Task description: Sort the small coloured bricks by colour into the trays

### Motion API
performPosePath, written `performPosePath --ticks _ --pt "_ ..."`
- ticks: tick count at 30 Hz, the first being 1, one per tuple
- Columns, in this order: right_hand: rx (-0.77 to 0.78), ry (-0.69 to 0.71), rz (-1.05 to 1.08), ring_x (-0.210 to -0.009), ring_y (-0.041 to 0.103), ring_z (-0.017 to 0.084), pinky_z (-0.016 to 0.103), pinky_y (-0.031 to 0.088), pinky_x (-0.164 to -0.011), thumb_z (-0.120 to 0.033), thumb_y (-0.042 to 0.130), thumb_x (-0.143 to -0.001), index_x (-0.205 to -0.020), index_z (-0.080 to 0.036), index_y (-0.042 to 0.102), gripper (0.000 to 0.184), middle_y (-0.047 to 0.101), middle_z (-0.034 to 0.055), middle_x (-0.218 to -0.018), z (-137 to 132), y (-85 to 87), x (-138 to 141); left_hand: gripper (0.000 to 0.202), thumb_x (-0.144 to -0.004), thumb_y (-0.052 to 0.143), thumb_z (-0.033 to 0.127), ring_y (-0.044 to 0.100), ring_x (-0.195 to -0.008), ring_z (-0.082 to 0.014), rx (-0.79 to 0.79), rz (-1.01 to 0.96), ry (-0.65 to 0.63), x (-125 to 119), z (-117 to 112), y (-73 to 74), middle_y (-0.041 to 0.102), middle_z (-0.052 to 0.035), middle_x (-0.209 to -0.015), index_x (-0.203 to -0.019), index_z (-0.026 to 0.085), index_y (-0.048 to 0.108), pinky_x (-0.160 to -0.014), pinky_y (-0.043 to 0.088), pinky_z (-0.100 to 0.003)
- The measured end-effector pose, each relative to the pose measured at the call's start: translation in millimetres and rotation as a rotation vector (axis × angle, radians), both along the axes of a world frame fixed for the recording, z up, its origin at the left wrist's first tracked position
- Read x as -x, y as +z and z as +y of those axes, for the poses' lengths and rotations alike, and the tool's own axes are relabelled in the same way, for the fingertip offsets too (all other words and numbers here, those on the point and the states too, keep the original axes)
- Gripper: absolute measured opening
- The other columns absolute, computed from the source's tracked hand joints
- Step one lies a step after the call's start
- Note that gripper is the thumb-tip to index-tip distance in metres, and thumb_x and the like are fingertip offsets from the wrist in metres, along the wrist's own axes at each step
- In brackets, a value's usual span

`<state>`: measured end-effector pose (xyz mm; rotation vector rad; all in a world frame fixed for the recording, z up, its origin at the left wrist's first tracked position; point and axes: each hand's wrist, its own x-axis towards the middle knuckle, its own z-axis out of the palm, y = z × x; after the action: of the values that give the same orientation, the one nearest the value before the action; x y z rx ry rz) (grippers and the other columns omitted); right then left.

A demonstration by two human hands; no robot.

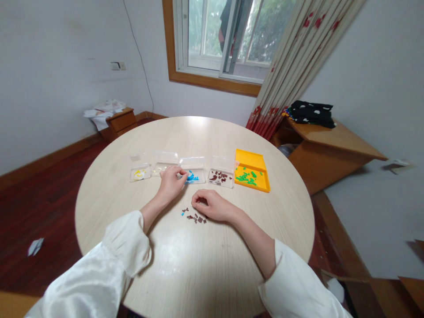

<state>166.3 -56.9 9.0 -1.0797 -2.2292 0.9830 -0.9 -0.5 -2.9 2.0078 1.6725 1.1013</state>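
My left hand [171, 180] is at the left side of a clear box [201, 180] of blue bricks [192, 177]. Its thumb and fingertips are drawn together, and whatever they hold is hidden. Lower on the table, my right hand [213, 206] has its fingers curled with thumb and forefinger meeting; I cannot make out anything between them. Just below its fingertips lies a loose scatter of small brown bricks [200, 219], with a single blue brick [182, 214] at its left. Brown bricks [220, 176] also lie in the clear box [228, 184] right of the blue one.
A yellow open case [265, 187] holding green bricks [247, 178] ends the row at right. At left are clear boxes with yellow bricks [139, 173] and pale bricks [156, 170]. All stand on a round table [185, 274]. Beyond it are a window and curtain [281, 66].
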Motion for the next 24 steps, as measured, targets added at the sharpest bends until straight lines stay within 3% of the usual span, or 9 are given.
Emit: performPosePath --ticks 11,16,24 --pt "0.063 -0.099 0.1 -0.06 0.052 0.009 0.021 0.041 -0.06 -0.013 0.049 -0.082 -0.078 -0.016 0.056 0.009 0.061 -0.0004 -0.069 2.7 -4.0 -1.1 0.012 -0.075 0.06 0.019 0.054 -0.077 -0.0175 -0.012 -0.006 -0.017 0.0 -0.3 1.0 0.064 -0.0006 -0.072 -0.063 0.018 0.061 -0.074 0.036 -0.032" --pt "-0.047 -0.176 0.114 -0.064 0.053 0.01 0.022 0.041 -0.061 -0.013 0.051 -0.081 -0.077 -0.016 0.058 0.009 0.06 -0.0009 -0.069 7.8 -8.9 -2.0 0.013 -0.075 0.06 0.02 0.054 -0.076 -0.0172 -0.02 -0.004 -0.023 0.6 0.6 -0.6 0.064 -0.0015 -0.072 -0.062 0.018 0.06 -0.072 0.037 -0.031" --pt "-0.133 -0.348 0.226 -0.068 0.057 0.012 0.026 0.044 -0.067 -0.016 0.055 -0.079 -0.08 -0.018 0.058 0.003 0.062 0.0 -0.073 15.0 -14.9 -5.9 0.009 -0.076 0.061 0.021 0.055 -0.075 -0.017 -0.065 -0.014 -0.195 0.5 -0.2 0.7 0.065 -0.0014 -0.074 -0.067 0.02 0.064 -0.073 0.039 -0.033"
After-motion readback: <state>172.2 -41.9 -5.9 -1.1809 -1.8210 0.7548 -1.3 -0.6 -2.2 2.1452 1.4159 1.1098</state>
